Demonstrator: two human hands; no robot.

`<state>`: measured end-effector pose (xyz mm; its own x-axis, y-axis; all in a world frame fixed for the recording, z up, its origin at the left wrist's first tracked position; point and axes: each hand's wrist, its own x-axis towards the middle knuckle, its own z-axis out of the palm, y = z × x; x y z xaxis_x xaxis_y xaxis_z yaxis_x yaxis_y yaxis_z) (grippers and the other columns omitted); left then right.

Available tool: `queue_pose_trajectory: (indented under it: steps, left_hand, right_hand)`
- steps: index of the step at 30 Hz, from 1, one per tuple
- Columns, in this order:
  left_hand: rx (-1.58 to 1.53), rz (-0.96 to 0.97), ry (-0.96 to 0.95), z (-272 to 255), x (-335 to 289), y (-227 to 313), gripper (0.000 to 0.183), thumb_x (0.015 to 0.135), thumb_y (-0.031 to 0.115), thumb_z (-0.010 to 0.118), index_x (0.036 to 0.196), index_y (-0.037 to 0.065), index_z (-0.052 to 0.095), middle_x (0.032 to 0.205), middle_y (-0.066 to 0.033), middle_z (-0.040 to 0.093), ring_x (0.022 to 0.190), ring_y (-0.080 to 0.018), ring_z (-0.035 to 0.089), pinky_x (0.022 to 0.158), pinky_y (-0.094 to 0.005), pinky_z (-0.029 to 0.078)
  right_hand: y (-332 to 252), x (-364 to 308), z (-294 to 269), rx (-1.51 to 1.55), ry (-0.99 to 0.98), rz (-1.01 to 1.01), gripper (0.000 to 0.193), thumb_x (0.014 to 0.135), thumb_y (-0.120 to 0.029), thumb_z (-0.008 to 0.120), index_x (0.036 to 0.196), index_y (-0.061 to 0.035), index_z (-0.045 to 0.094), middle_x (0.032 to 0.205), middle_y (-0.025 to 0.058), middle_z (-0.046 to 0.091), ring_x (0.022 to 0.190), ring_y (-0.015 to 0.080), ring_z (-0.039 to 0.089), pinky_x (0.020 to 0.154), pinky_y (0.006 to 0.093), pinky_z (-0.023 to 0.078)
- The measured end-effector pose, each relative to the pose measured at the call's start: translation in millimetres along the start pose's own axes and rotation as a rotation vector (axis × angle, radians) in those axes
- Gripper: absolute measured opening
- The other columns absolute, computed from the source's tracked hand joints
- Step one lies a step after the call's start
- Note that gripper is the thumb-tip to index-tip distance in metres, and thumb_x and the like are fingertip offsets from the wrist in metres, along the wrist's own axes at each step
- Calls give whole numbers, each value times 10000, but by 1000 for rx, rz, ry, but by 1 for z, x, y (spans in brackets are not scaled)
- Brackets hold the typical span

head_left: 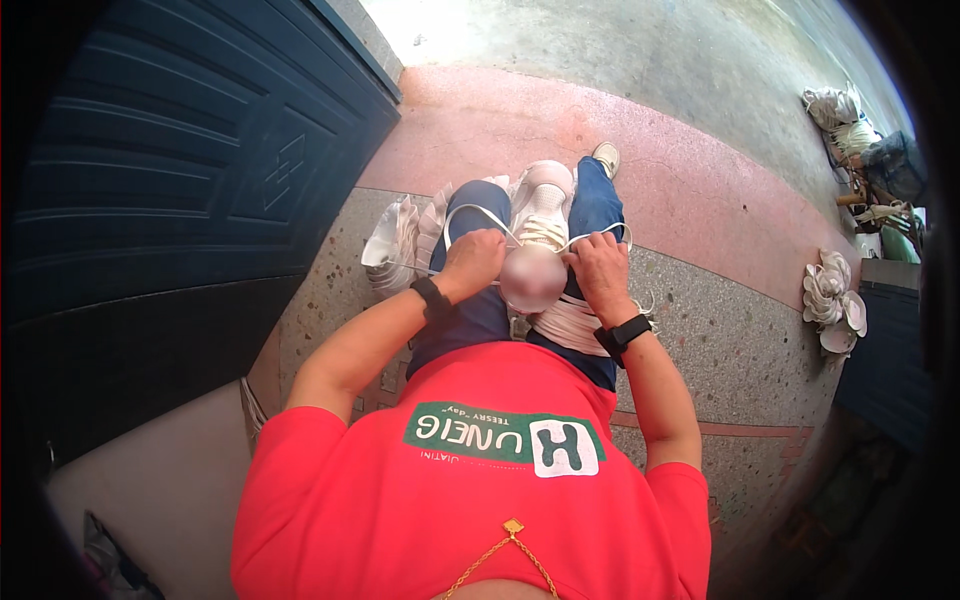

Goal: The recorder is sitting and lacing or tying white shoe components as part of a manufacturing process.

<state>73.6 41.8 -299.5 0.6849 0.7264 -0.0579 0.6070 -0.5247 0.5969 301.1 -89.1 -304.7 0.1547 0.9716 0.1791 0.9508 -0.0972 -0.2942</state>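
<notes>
A white sneaker (547, 190) rests between my thighs, its toe pointing away from me. Its pale shoelace (483, 209) is threaded across the tongue, and the loose ends run out to both sides. My left hand (474, 264) is closed on the lace at the shoe's left, with a loop rising above the knuckles. On the other side my right hand (602, 272) pinches the lace close to the shoe's collar, and a loop curves past its fingers. A blurred patch hides the shoe's opening.
More white shoes (392, 243) lie beside my left leg, and a pale shoe bundle (570, 325) is partly under my right forearm. Heaps of white shoes (832, 300) sit on the floor at right. A dark panelled door (215, 150) stands at left.
</notes>
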Motion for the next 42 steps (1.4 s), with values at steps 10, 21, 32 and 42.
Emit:
queue_pose_trajectory:
  steps: [10, 21, 32, 42]
  left_hand:
    - [291, 280, -18, -4, 11, 15, 70, 849, 158, 669, 861, 101, 707, 873, -103, 703, 927, -305, 661, 761, -498, 480]
    - [314, 179, 56, 3, -11, 22, 197, 835, 235, 748, 956, 93, 684, 893, -59, 643, 944, -295, 579, 806, -457, 455]
    - [399, 467, -24, -30, 23, 17, 209, 852, 106, 643, 1055, 85, 693, 1058, -86, 676, 1049, -320, 595, 860, -462, 495]
    - [259, 303, -65, -34, 11, 17, 83, 876, 105, 620, 921, 36, 610, 733, -178, 667, 804, -424, 649, 736, -544, 506]
  right_hand:
    - [-16, -13, 8, -130, -41, 80, 252, 891, -319, 699, 739, -119, 724, 817, 63, 646, 885, 269, 588, 784, 439, 401]
    - [-2, -17, 29, 36, -115, 137, 127, 889, -185, 658, 858, -67, 693, 888, 129, 664, 911, 337, 601, 765, 469, 471]
    - [-24, 7, -6, -202, -136, -182, 77, 832, -111, 621, 872, -114, 688, 932, 75, 649, 985, 263, 601, 773, 398, 441]
    - [-44, 31, -83, 765, 408, -3, 36, 991, -37, 599, 972, -62, 616, 938, 81, 656, 871, 234, 639, 775, 372, 505]
